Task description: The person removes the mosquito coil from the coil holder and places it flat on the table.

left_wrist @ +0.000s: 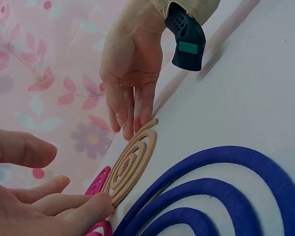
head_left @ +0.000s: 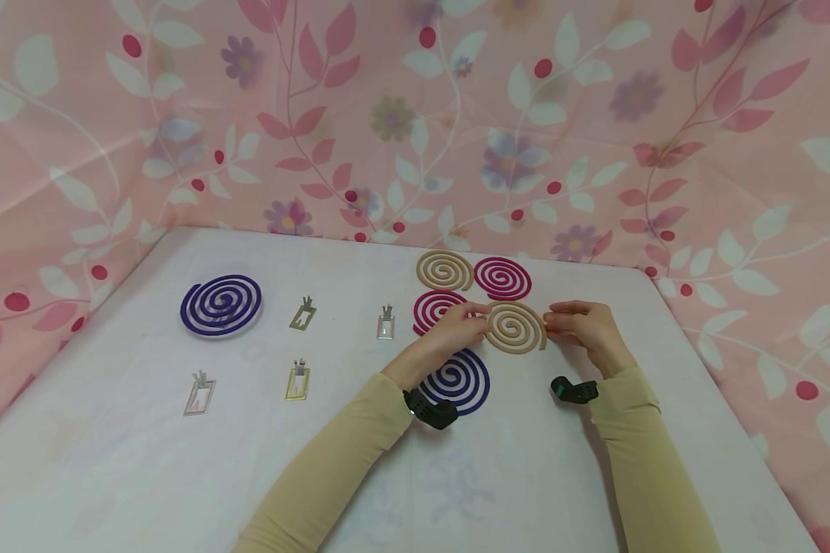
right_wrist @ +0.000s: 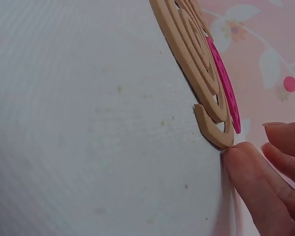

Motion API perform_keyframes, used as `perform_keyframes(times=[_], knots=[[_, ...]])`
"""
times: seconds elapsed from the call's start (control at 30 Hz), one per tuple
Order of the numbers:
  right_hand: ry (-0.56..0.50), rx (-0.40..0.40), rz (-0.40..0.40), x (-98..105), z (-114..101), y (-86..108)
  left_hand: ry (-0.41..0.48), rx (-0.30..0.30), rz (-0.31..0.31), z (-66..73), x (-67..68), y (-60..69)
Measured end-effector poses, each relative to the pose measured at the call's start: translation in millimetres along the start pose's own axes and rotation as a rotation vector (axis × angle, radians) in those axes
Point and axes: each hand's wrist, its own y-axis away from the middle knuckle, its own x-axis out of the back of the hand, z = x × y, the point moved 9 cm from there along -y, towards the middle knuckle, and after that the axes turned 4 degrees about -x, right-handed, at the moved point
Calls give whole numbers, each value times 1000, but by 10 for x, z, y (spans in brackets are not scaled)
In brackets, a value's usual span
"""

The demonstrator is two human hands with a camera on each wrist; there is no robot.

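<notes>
A tan spiral coil (head_left: 514, 326) lies flat on the white table between my two hands. My left hand (head_left: 449, 336) reaches over the lower magenta spiral (head_left: 430, 309) and touches the tan coil's left edge; the left wrist view shows its fingers extended, thumb apart. At the coil's right edge, my right hand (head_left: 590, 330) touches the rim with a fingertip (right_wrist: 241, 152), its other visible fingers held off. Beneath my left wrist, a blue spiral (head_left: 480, 376) is partly covered. Another tan spiral (head_left: 422, 270) and a magenta spiral (head_left: 526, 280) lie behind.
At the table's left lies another blue spiral (head_left: 188, 307), with something greyish showing through its middle. Several small rectangular metal frames with prongs lie nearby, including a gold one (head_left: 307, 384) and a silver one (head_left: 385, 336). A floral pink cloth (head_left: 401, 192) hangs behind the table.
</notes>
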Motion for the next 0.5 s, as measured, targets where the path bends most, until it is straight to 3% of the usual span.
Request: perform_keyframes(times=[0.33,0.5], knots=[[23,-19,7,25,24,-3,-2,-30,-17,31,8,2],[30,9,4,32,-32,34,28,-28,2,40,47,-18]])
